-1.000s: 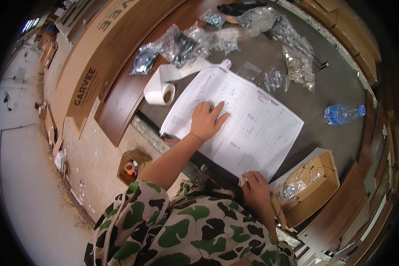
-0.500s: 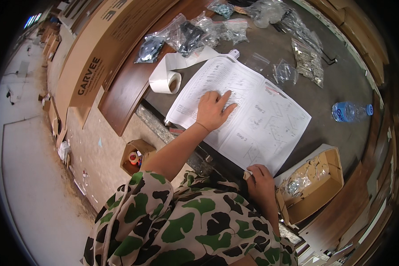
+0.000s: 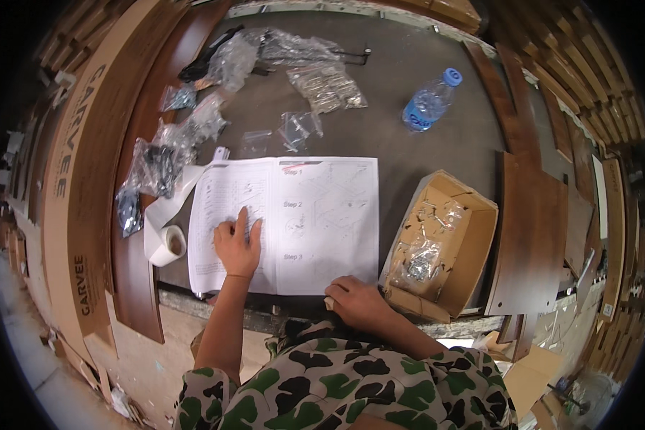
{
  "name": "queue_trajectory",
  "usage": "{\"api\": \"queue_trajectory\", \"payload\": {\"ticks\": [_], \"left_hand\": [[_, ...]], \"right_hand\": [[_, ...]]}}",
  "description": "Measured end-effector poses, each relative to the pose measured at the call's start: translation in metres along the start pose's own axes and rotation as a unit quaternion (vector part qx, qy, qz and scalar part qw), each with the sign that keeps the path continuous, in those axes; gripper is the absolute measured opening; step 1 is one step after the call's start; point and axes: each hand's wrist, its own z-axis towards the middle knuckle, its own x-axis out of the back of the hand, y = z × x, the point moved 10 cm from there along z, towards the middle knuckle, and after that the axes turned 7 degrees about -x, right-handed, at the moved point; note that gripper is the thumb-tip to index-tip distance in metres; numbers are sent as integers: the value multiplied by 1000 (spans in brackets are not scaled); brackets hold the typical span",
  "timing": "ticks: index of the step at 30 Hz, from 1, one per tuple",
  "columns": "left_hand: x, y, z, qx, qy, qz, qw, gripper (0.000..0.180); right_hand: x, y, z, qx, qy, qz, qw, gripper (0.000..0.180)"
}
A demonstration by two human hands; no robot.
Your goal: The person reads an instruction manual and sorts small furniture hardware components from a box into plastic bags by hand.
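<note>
An open instruction sheet (image 3: pixel 326 276) with printed drawings lies flat on the dark tabletop in front of me. My left hand (image 3: pixel 236 249) rests on its left page, index finger stretched out on the print, thumb apart, other fingers bent. Nothing is held in it. By the sheet's lower right edge, my right hand (image 3: pixel 360 303) is curled at the table's front edge. A small tan piece (image 3: pixel 329 304) shows at its fingertips; its kind is unclear. Left of the sheet stands a roll of white paper (image 3: pixel 159 251), its loose strip trailing up to the sheet's corner.
A cardboard box (image 3: pixel 474 251) with small plastic bags of hardware sits right of the sheet. Beyond are a water bottle (image 3: pixel 424 107), a bag of metal fittings (image 3: pixel 327 87) and several other plastic bags (image 3: pixel 158 161). Brown boards (image 3: pixel 527 236) and a long carton (image 3: pixel 86 186) flank the table.
The view has swung to the right, so the sheet now appears square and the boards on the right show more. My left hand stays on the left page, its index finger still extended.
</note>
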Motion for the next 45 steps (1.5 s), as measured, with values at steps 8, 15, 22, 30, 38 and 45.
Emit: {"api": "queue_trajectory", "payload": {"ticks": [8,15,22,30,38,45], "left_hand": [[3,-10,-1,31,-5,-18,999,35],[7,-10,-4,26,7,-23,999,36],[6,-9,-2,28,1,-24,999,38],[7,-12,-3,34,11,-7,999,48],[5,-11,-3,38,-8,-14,999,45],[6,-10,-3,31,1,-12,999,42]], "right_hand": [[3,-9,-4,10,28,18,999,18],[3,-13,0,13,11,20,1000,16],[2,-12,0,16,16,18,1000,16],[0,-10,0,11,11,19,1000,17],[1,-11,0,14,15,20,1000,19],[2,-12,0,13,14,20,1000,19]]}}
